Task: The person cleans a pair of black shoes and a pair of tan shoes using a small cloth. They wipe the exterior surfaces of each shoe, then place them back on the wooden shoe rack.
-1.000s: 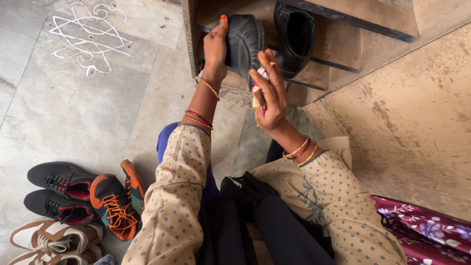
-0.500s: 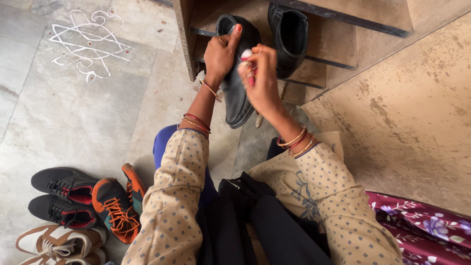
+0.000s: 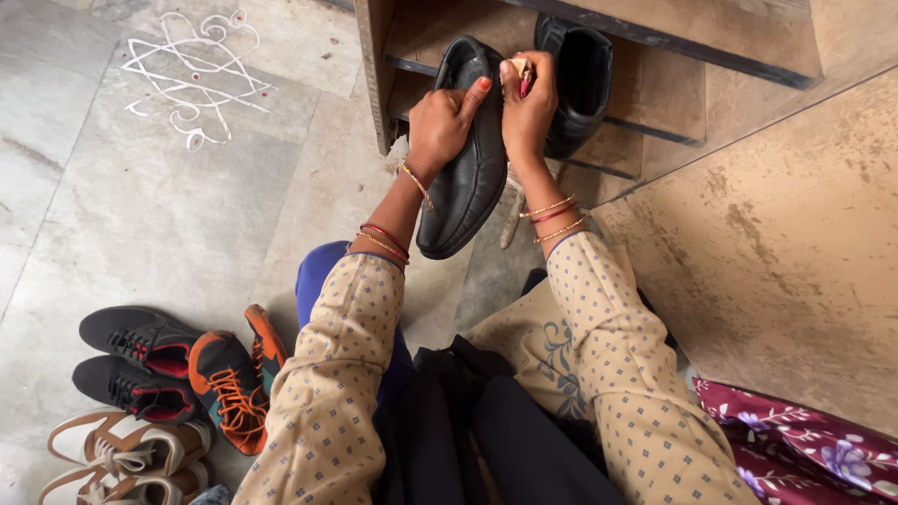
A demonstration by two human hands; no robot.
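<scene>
- Black leather shoe held in the air in front of the wooden rack, long axis near vertical in view, toe towards the person, heel up at the rack
- Left hand grips its side; a loose grip could let it drop onto the stone floor
- Right hand closed on a small object at the collar, can't tell what; could slip

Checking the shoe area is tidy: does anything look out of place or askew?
Mostly orderly. The orange-laced sneakers lie tipped on their sides on the floor, unlike the upright pairs beside them. The black shoe is held by both hands, off the rack.
</scene>
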